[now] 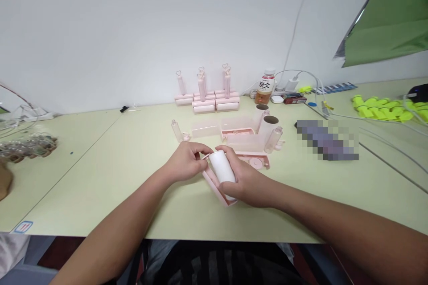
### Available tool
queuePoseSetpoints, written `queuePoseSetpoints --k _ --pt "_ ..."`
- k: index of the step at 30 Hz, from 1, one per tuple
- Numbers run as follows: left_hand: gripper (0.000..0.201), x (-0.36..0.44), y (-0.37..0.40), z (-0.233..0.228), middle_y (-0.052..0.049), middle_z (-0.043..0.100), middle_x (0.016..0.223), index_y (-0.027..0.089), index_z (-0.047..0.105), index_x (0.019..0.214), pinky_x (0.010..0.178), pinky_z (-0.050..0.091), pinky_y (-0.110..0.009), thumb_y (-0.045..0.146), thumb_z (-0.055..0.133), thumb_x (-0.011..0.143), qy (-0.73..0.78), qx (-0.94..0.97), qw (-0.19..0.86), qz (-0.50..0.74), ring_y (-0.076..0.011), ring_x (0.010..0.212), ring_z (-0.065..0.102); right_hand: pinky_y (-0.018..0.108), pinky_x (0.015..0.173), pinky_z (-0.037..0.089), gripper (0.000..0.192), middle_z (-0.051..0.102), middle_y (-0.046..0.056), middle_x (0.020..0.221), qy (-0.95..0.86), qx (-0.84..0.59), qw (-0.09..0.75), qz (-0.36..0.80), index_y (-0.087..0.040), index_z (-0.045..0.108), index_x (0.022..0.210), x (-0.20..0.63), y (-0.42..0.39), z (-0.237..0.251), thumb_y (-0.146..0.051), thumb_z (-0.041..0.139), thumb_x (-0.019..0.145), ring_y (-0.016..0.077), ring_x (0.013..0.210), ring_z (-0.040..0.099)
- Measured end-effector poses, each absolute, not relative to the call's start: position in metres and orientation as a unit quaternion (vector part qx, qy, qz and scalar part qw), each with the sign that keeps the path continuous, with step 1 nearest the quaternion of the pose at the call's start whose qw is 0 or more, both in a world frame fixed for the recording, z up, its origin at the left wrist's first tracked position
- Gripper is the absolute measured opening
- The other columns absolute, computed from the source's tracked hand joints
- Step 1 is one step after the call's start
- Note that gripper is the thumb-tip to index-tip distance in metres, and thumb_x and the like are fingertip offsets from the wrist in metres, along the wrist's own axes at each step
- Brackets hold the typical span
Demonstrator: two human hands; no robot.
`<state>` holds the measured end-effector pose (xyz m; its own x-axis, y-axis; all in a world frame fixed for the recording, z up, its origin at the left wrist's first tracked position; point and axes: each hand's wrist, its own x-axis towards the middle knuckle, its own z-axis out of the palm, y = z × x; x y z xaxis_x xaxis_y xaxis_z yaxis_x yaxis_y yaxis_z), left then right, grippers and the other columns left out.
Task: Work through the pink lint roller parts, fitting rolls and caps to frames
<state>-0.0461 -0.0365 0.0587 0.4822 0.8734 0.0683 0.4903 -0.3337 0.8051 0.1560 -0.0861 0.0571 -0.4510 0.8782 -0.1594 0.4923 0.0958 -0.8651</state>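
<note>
Near the table's [117,164] front edge, I have my right hand [245,180] wrapped around a white roll [222,170] seated in a pink frame [214,185], while my left hand [185,160] pinches the frame's far end, fingers closed

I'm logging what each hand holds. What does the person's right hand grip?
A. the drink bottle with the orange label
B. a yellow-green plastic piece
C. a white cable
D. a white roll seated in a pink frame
D: the right hand wraps the white roll in its pink frame, while the left hand pinches the frame's far end.
</note>
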Motion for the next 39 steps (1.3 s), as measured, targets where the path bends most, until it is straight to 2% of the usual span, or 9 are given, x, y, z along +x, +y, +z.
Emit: queuePoseSetpoints --k 5,12,16,21,26,29,32,36,39 --pt "0.036 -0.046 -0.037 0.062 0.002 0.067 0.072 0.018 0.075 0.083 0.055 0.037 -0.023 0.006 0.049 0.061 0.419 0.797 0.366 0.235 -0.0099 0.058 0.047 0.027 0.058 0.040 0.061 0.053 0.001 0.091 -0.724 -0.463 0.179 0.479 -0.027 0.031 0.131 0.159 -0.086 0.063 -0.022 0.057 0.077 0.0186 0.072 0.052" --pt "0.033 -0.048 -0.035 0.060 0.001 0.064 0.072 0.015 0.072 0.083 0.059 0.040 -0.023 0.006 0.049 0.061 0.390 0.820 0.364 0.208 -0.0120 0.065 0.054 0.027 0.056 0.040 0.055 0.049 -0.001 0.089 -0.725 -0.438 0.138 0.513 -0.027 0.033 0.126 0.164 -0.082 0.065 -0.022 0.057 0.077 0.0166 0.069 0.050" --pt "0.029 -0.049 -0.035 0.058 0.003 0.060 0.068 0.015 0.070 0.082 0.056 0.036 -0.023 0.007 0.049 0.063 0.384 0.820 0.376 0.195 -0.0113 0.062 0.051 0.025 0.052 0.039 0.054 0.049 -0.001 0.087 -0.728 -0.438 0.117 0.514 -0.027 0.034 0.124 0.167 -0.081 0.064 -0.023 0.058 0.076 0.0167 0.067 0.050" --pt "0.015 -0.049 -0.035 0.057 0.004 0.050 0.061 0.015 0.060 0.067 0.052 0.031 -0.022 0.008 0.048 0.064 0.365 0.823 0.401 0.168 -0.0092 0.058 0.044 0.025 0.048 0.038 0.062 0.050 -0.001 0.087 -0.725 -0.430 0.080 0.532 -0.031 0.034 0.131 0.168 -0.081 0.061 -0.020 0.057 0.075 0.0156 0.062 0.050" --pt "0.014 -0.052 -0.029 0.055 0.003 0.055 0.070 0.015 0.060 0.077 0.054 0.038 -0.021 0.010 0.054 0.066 0.380 0.786 0.459 0.164 -0.0101 0.063 0.050 0.028 0.059 0.043 0.073 0.054 0.002 0.096 -0.738 -0.421 0.125 0.513 -0.032 0.029 0.141 0.166 -0.082 0.056 -0.019 0.059 0.075 0.0192 0.075 0.054" --pt "0.023 -0.058 -0.025 0.056 0.005 0.055 0.071 0.018 0.056 0.089 0.051 0.039 -0.020 0.010 0.057 0.067 0.348 0.747 0.545 0.155 -0.0090 0.058 0.051 0.033 0.071 0.047 0.081 0.057 0.005 0.115 -0.739 -0.396 0.170 0.518 -0.033 0.025 0.147 0.165 -0.080 0.050 -0.018 0.059 0.075 0.0241 0.092 0.057" --pt "0.033 -0.062 -0.023 0.058 0.006 0.056 0.069 0.020 0.052 0.100 0.047 0.039 -0.020 0.011 0.059 0.069 0.317 0.726 0.592 0.144 -0.0081 0.052 0.051 0.038 0.086 0.046 0.083 0.050 0.007 0.136 -0.734 -0.364 0.229 0.525 -0.031 0.027 0.150 0.164 -0.077 0.045 -0.016 0.057 0.074 0.0292 0.113 0.052" --pt "0.041 -0.063 -0.024 0.061 0.002 0.061 0.080 0.020 0.050 0.116 0.046 0.040 -0.021 0.029 0.065 0.079 0.274 0.730 0.613 0.131 -0.0098 0.055 0.055 0.040 0.091 0.047 0.083 0.047 0.006 0.144 -0.717 -0.377 0.280 0.515 -0.030 0.029 0.151 0.164 -0.073 0.038 -0.015 0.054 0.073 0.0320 0.122 0.050" --pt "0.047 -0.058 -0.028 0.059 -0.002 0.062 0.090 0.020 0.051 0.120 0.057 0.045 -0.024 0.042 0.067 0.082 0.277 0.758 0.561 0.183 -0.0126 0.068 0.058 0.042 0.095 0.046 0.081 0.047 0.006 0.145 -0.717 -0.382 0.313 0.492 -0.029 0.033 0.150 0.165 -0.071 0.034 -0.015 0.055 0.073 0.0319 0.123 0.050"
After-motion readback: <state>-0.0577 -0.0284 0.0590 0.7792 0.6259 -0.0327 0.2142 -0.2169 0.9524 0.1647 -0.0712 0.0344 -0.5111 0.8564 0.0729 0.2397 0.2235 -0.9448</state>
